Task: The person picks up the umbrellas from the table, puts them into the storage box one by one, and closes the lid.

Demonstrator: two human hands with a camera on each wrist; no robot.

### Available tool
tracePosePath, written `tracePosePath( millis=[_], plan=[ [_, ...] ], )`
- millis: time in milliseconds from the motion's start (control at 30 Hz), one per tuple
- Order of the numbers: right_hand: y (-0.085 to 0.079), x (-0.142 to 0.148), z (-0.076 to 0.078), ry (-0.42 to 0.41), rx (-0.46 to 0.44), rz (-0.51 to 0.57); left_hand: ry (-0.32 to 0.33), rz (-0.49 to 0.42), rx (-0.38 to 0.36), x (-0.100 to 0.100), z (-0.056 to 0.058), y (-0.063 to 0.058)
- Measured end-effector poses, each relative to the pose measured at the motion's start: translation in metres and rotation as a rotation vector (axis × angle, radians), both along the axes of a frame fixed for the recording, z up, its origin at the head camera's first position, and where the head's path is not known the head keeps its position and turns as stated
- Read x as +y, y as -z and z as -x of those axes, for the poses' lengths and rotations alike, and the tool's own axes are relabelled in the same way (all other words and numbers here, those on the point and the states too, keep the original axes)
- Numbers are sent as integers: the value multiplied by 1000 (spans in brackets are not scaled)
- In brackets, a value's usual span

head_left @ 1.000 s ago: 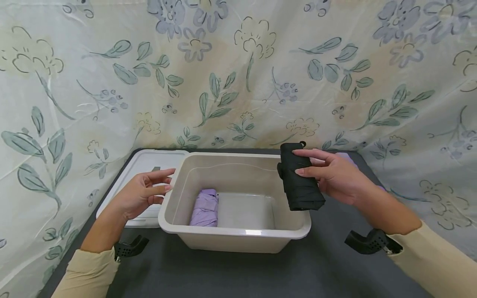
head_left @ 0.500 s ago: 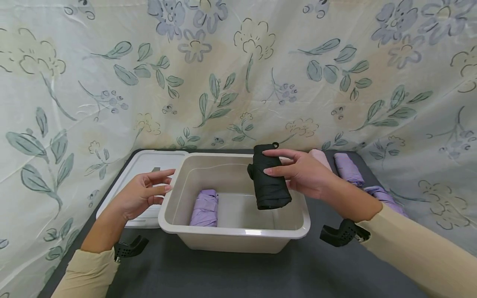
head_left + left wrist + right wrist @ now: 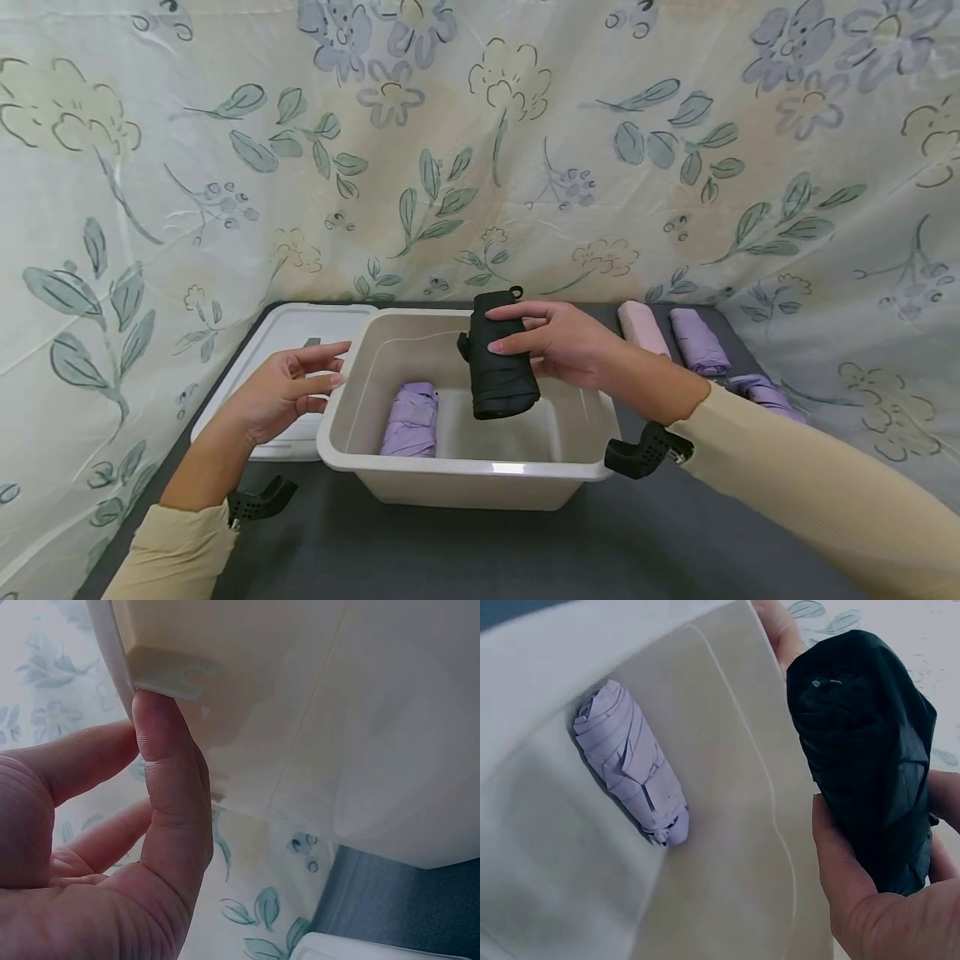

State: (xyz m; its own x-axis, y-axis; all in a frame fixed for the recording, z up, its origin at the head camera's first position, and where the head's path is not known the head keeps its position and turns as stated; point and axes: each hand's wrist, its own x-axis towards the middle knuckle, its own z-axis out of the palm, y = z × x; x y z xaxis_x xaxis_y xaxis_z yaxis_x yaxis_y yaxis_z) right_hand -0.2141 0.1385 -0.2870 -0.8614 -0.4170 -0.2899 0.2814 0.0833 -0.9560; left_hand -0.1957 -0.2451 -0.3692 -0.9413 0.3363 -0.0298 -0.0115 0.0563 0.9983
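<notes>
My right hand (image 3: 566, 346) grips a black folded umbrella (image 3: 501, 383), thumb on the near side, with a small loop at its top end. It hangs tilted over the middle of a beige plastic bin (image 3: 465, 468). Inside the bin, against its left end, lies a lilac folded umbrella (image 3: 410, 421); the right wrist view shows this umbrella (image 3: 634, 761) wrapped in its pleats. At the bin's left rim, my left hand (image 3: 288, 392) pinches the edge between thumb and fingers. In the left wrist view one fingertip of that hand (image 3: 176, 802) presses beneath the rim.
A white lid (image 3: 288, 329) lies left of the bin, partly behind my left hand. On the dark table at back right are a pink rolled bundle (image 3: 642, 327), a lilac bundle (image 3: 699, 342) and another purple bundle (image 3: 765, 393). A floral curtain (image 3: 480, 167) hangs behind.
My right hand has carried the black umbrella leftward from the bin's right edge to over its middle, uncovering the bundles at back right. My left hand has stayed at the rim.
</notes>
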Motion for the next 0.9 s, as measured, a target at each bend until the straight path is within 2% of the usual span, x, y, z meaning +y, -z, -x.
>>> tracePosePath(
  millis=[400,633,900],
  plan=[
    [12,-32,15,-39,-69,-72,-2,5,-3,0,0,1],
    [24,-48,21,-94,-115,-103,1,-7,2,0,1,-1],
    [38,-66,28,-124,-112,-231,13,-23,9,0,2,0]
  ],
)
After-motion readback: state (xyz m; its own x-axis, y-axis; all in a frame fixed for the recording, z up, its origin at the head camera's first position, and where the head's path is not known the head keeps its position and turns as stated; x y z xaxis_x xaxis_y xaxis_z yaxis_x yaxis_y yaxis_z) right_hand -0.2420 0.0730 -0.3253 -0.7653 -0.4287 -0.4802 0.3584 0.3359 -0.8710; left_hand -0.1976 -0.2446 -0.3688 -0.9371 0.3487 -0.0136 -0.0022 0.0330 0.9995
